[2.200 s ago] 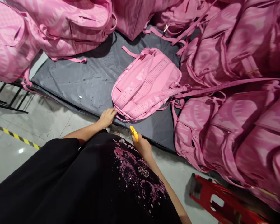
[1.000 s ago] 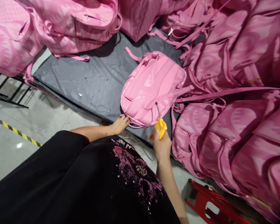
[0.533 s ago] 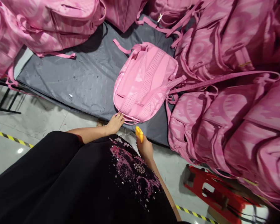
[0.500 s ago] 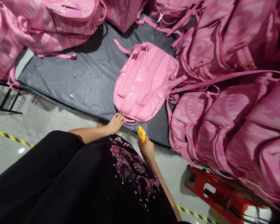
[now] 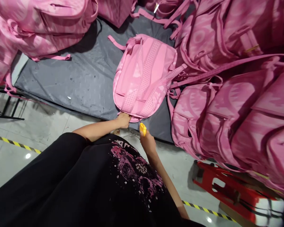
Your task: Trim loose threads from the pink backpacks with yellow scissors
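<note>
A pink backpack (image 5: 144, 75) lies back-side up, straps showing, on a grey mat (image 5: 68, 75). My left hand (image 5: 123, 120) is closed on the backpack's near bottom edge. My right hand (image 5: 147, 142) is wrapped round a small yellow-handled tool (image 5: 143, 128), held just below the backpack's bottom edge and not touching it. The tool's tip is hidden.
Piles of pink patterned backpacks (image 5: 229, 94) crowd the right side and the top left (image 5: 38, 25). A red plastic stool (image 5: 224, 192) lies at the lower right. Yellow-black tape (image 5: 11, 143) marks the grey floor. A black metal frame (image 5: 2, 107) stands at the left.
My left hand went from resting its fingers at the backpack's bottom corner to gripping its edge. My right hand, raised over the backpack a second ago, dropped back below it. The view shifted slightly.
</note>
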A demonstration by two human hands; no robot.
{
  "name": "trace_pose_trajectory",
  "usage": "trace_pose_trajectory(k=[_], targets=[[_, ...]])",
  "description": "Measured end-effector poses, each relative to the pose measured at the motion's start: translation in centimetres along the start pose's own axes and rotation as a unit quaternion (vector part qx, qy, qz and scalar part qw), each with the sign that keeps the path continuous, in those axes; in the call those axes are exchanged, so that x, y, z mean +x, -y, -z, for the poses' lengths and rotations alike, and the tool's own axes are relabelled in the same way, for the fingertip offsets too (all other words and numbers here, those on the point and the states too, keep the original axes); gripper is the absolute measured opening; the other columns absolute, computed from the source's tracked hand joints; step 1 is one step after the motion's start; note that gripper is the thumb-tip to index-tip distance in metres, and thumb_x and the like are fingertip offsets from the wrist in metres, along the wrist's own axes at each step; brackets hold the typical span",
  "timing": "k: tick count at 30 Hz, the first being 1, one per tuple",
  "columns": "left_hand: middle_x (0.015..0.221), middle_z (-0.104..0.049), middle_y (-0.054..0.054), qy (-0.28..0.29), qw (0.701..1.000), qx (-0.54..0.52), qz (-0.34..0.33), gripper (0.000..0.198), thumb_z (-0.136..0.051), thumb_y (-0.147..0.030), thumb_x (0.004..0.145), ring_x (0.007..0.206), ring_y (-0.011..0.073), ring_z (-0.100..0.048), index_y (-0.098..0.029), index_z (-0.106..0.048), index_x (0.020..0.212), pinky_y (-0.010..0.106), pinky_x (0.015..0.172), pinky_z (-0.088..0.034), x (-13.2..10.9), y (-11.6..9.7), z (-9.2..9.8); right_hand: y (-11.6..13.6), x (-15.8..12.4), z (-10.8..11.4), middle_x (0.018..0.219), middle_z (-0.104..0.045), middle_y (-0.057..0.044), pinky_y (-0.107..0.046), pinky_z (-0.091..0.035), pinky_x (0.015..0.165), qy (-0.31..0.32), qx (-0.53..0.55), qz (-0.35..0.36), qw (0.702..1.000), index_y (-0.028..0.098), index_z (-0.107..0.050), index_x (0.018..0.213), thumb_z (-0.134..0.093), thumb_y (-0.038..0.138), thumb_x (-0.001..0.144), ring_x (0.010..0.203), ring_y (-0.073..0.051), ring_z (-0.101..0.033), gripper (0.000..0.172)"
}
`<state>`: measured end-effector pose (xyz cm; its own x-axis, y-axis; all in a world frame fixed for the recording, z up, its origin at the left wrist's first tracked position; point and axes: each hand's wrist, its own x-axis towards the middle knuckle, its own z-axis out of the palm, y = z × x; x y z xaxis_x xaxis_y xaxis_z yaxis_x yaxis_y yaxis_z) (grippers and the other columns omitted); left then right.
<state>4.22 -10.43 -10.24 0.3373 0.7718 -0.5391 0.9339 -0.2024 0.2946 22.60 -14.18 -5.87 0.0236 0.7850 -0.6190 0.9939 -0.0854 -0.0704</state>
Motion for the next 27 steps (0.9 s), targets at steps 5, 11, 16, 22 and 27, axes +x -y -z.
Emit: trace_pose_trajectory(k=[5, 11, 16, 22, 27], targets=[[0.132, -0.063, 0.017, 0.037, 0.999, 0.012, -0.004, 0.056, -0.062, -0.033, 0.083, 0.119, 0.0333, -0.06, -0.014, -0.058, 0.135, 0.041, 0.099, -0.048, 1.4, 0.4, 0.8, 0.7, 0.4, -1.1, 0.103, -0.073, -0.017, -0.03, -0.046, 0.076, -0.001, -0.015, 0.002, 1.0, 0.011, -0.058, 0.125, -0.04, 0.041, 0.103, 0.095, -0.025, -0.07, 0.041], [0.14, -0.056, 0.024, 0.042, 0.999, 0.028, 0.014, 0.081, -0.074, -0.027, 0.073, 0.125, 0.0367, -0.056, -0.009, -0.044, 0.146, 0.047, 0.103, -0.047, 1.0, -0.4, 0.8, -0.6, -2.1, -0.8, 0.105, -0.073, -0.014, -0.03, -0.047, 0.076, 0.009, 0.043, -0.009, 0.999, 0.017, -0.058, 0.126, -0.035, 0.045, 0.103, 0.098, -0.025, -0.069, 0.043], [0.147, -0.049, 0.022, -0.086, 0.994, 0.037, -0.05, 0.051, -0.053, -0.023, 0.091, 0.137, 0.03, -0.045, -0.011, -0.049, 0.14, 0.042, 0.105, -0.045, -3.9, -1.2, 0.2, -0.2, -4.2, -2.3, 0.102, -0.073, -0.012, -0.03, -0.048, 0.077, 0.013, 0.05, -0.026, 0.998, 0.019, -0.058, 0.125, -0.032, 0.046, 0.103, 0.097, -0.023, -0.07, 0.043], [0.161, -0.025, 0.022, -0.25, 0.957, 0.121, -0.087, 0.081, -0.057, -0.009, 0.083, 0.15, 0.0357, -0.024, -0.018, -0.025, 0.157, 0.058, 0.119, -0.018, 0.2, -0.2, 2.3, 0.6, -4.5, -3.0, 0.103, -0.073, -0.012, -0.029, -0.048, 0.079, 0.036, 0.071, -0.035, 0.996, 0.019, -0.056, 0.129, -0.034, 0.046, 0.102, 0.098, -0.022, -0.07, 0.043], [0.151, -0.039, 0.028, -0.223, 0.957, 0.17, -0.079, 0.089, -0.062, -0.012, 0.082, 0.14, 0.0377, -0.04, -0.017, -0.017, 0.159, 0.059, 0.116, -0.021, 4.1, 0.8, 3.3, 0.7, -4.3, -2.6, 0.109, -0.072, -0.014, -0.032, -0.048, 0.081, 0.04, 0.08, -0.04, 0.995, 0.019, -0.054, 0.128, -0.032, 0.048, 0.103, 0.103, -0.025, -0.069, 0.044]])
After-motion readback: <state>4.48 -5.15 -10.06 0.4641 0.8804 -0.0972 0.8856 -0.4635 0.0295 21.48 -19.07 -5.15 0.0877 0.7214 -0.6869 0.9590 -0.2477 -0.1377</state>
